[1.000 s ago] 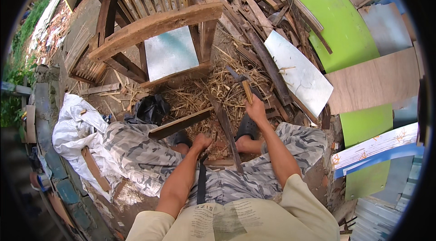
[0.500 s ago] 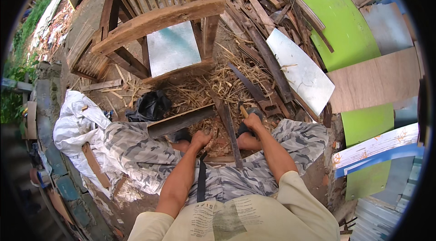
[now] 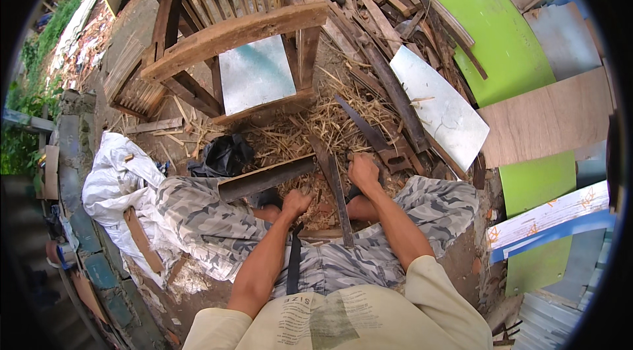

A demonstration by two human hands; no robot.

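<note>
My left hand (image 3: 297,202) is closed in a fist low between my legs; what it grips is hidden. Further right and a little farther off, my right hand (image 3: 364,172) is closed around a hammer, whose head and handle are mostly hidden now. Between the two hands a dark narrow wooden strip (image 3: 341,208) slants from the shavings toward my lap. A dark wooden board (image 3: 260,182) with a pale upper edge lies beside my left hand. Just beyond my right hand rests a handsaw (image 3: 362,122) among wood shavings (image 3: 330,113).
A wooden armchair (image 3: 231,40) stands ahead, a pale sheet (image 3: 257,76) within its frame. Scrap wood (image 3: 395,96) is heaped at the far right, near a white panel (image 3: 438,109) and green sheet (image 3: 508,40). A black plastic bag (image 3: 224,155) and white sack (image 3: 122,175) lie left.
My right hand has shifted slightly up and left, and the hammer's handle and head have become mostly hidden. My left hand has barely moved. The whole view has shifted slightly.
</note>
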